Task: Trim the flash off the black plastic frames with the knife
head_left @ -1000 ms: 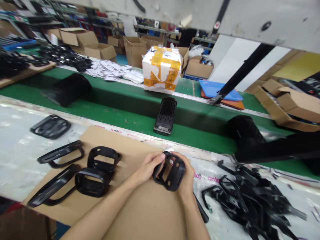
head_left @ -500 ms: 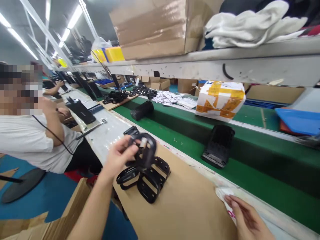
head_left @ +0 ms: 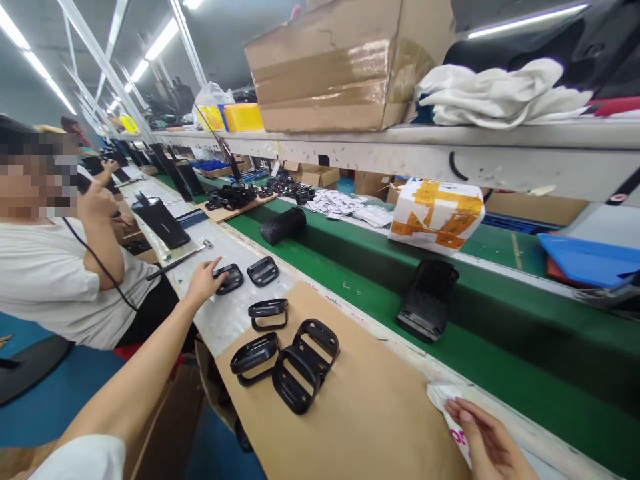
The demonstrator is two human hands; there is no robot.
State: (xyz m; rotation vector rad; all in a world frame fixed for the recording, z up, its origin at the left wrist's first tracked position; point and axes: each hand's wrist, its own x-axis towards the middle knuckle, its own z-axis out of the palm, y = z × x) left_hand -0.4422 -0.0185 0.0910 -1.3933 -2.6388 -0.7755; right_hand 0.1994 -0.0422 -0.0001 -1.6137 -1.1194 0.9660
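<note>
My left hand (head_left: 204, 283) is over the bench at centre left, index finger stretched out and thumb touching a black bracket (head_left: 231, 279) that lies on the white surface. Beside that one lies another black bracket (head_left: 263, 271). Closer to me, several looped black brackets (head_left: 296, 381) sit on a brown cardboard sheet (head_left: 370, 413), some standing on edge. At the lower right, my right hand (head_left: 487, 437) has its thumb and fingertips at a piece of white plastic film (head_left: 444, 398) with pink lettering; part of the film is hidden by the hand.
A green conveyor (head_left: 350, 280) runs beyond the bench, carrying black housings (head_left: 429, 301) and a taped white box (head_left: 437, 213). Overhead, a shelf (head_left: 350, 143) bears a large carton (head_left: 325, 80). At left sits a co-worker (head_left: 55, 280) near a black device (head_left: 165, 223).
My left hand has moved left and away from me, and the bracket it held now lies on the white bench. My right hand stays at the film. The view has shifted slightly.
</note>
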